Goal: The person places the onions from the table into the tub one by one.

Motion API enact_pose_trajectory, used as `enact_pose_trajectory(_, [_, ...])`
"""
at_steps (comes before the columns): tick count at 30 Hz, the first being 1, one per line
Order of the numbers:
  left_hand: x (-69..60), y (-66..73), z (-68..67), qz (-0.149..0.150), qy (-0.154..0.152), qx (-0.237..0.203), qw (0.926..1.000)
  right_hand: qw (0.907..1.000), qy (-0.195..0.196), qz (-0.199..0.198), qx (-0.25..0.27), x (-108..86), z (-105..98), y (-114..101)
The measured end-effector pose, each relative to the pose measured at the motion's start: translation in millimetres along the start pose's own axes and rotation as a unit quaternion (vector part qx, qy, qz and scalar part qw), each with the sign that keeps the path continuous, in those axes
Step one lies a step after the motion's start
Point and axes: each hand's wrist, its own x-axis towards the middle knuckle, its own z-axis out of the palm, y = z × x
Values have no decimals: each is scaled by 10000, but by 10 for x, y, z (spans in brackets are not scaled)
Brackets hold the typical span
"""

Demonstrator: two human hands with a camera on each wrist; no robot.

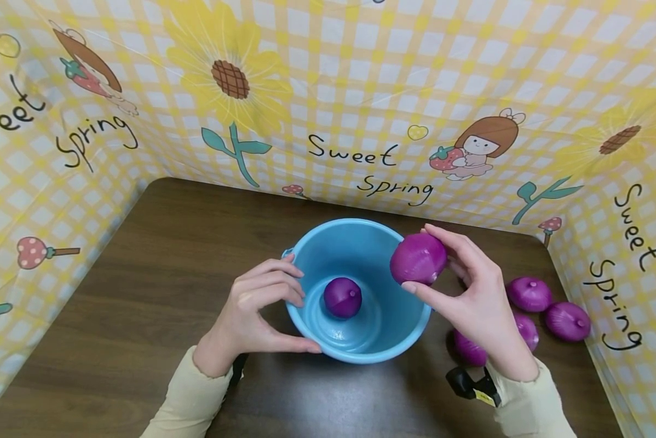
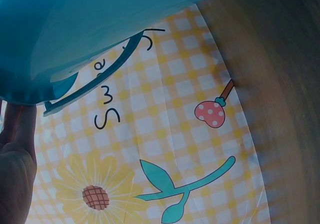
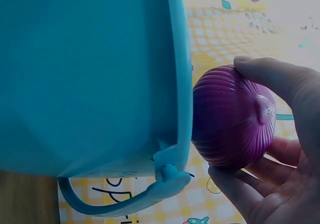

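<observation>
A light blue bucket stands upright on the table. My left hand holds its left rim, with fingertips over the edge and the thumb along the near side. One purple onion lies on the bucket's bottom. Over the right part of the rim, my right hand grips another purple onion between thumb and fingers. In the right wrist view this ribbed onion appears beside the rim. The left wrist view catches the bucket's curved handle, while most of the left hand is out of sight.
Several more purple onions lie right of the bucket, including one at the back and one farthest right; my right forearm partly covers others. A yellow checked cloth rises around the dark wooden table.
</observation>
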Motion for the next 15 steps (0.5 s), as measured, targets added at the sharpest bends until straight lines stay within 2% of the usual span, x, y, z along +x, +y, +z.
enact_pose_trajectory(15, [5, -3, 7, 96, 38, 26, 9999, 9975, -583, -332, -237, -73, 83, 77])
